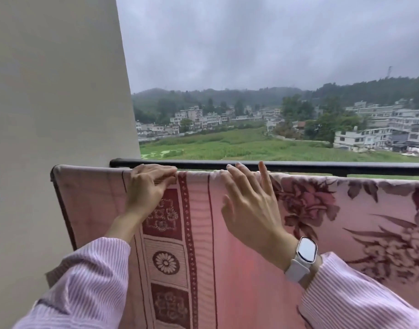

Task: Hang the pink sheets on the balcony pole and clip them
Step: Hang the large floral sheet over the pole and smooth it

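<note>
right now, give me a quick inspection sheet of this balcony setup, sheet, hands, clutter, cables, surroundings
surface: black balcony railing runs across the view; the pole under the sheet's fold is hidden.
job's things: pink sheet draped over its support, patterned border left, floral print right; no clips seen.
clutter: nothing seen.
grippers: left hand curls its fingers over the sheet's top edge; right hand open, fingers straight against the cloth near the top; white watch on the right wrist.
cables: nothing seen.
surroundings: pale wall on the left; green field, buildings, wooded hills and overcast sky beyond.
</note>
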Demonstrator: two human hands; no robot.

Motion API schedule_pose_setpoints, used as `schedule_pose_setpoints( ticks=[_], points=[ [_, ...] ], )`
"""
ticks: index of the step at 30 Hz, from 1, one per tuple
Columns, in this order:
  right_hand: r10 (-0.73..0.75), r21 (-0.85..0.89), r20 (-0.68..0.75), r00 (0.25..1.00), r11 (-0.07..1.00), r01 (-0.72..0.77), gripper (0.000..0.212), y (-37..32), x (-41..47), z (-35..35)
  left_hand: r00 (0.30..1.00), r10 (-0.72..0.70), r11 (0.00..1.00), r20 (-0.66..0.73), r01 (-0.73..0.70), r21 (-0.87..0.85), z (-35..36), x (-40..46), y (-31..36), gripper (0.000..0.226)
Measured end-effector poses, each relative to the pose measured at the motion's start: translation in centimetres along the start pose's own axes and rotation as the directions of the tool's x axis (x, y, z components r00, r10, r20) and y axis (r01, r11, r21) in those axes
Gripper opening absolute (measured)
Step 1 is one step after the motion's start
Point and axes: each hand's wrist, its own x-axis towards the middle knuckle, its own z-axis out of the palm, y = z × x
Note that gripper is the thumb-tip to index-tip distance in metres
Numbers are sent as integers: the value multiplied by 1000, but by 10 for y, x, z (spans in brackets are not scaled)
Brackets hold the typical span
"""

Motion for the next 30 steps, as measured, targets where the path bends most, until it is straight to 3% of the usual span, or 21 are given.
schedule_pose_setpoints(
  ticks=[5, 9, 16, 20, 25, 30],
  points=[
    [88, -21, 6, 996, 996, -88, 48, -55, 12, 42, 995, 95, 981, -25, -98, -170, -5, 12, -20, 14],
    [135, -79, -9, 991, 988, -135, 47, -86, 20, 63, 971, 231, 972, -60, -233, -29, -19, 23, -48, 7],
    [114, -150, 30, 993, 983, -108, 49, -128, 41, 80, 995, 103, 994, -12, -104, -41, -56, 29, -134, 12],
    [39, -119, 67, 997, 992, -30, 48, -159, 68, 104, 999, -43, 997, 34, 40, 64, -68, 21, -189, 26],
    [-24, -92, 134, 991, 995, 36, 51, -203, 98, 149, 998, -53, 982, -14, 55, 179, -97, 9, -235, 29],
    [-57, -55, 163, 985, 996, 67, 52, -246, 123, 193, 992, -90, 956, 90, 60, 286, -126, 7, -259, 34]
  ],
)
